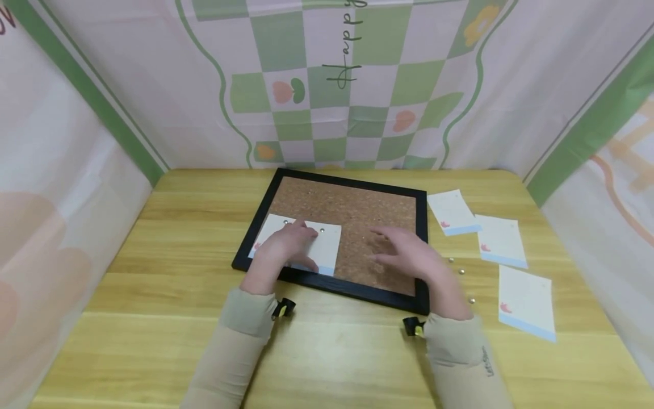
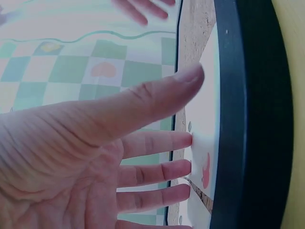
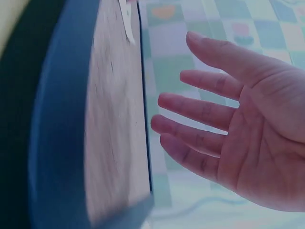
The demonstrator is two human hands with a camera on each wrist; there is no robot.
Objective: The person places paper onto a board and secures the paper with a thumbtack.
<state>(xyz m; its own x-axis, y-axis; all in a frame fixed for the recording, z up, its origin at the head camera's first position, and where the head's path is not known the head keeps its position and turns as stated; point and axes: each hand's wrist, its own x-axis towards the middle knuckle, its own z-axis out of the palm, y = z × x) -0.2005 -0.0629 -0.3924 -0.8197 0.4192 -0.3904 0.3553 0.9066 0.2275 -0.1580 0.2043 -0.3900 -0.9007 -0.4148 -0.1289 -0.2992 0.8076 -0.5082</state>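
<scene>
A cork board (image 1: 352, 207) in a black frame lies on the table. Two white note cards with a blue bottom strip sit side by side on its left part: a left card (image 1: 265, 230) and a right card (image 1: 328, 250). A small silver pushpin (image 1: 322, 230) shows near the top of the right one, another pushpin (image 1: 285, 221) on the left one. My left hand (image 1: 286, 244) is over the cards, fingers extended with the fingertips at the card surface, partly hiding both. My right hand (image 1: 411, 255) hovers over the board's right part, fingers spread and holding nothing.
Three loose note cards lie right of the board: an upper card (image 1: 455, 207), a middle card (image 1: 502, 238) and a lower card (image 1: 526, 298). Three silver pushpins (image 1: 462, 271) lie between them and the frame. A patterned curtain (image 1: 327, 102) hangs behind the wooden table (image 1: 168, 272).
</scene>
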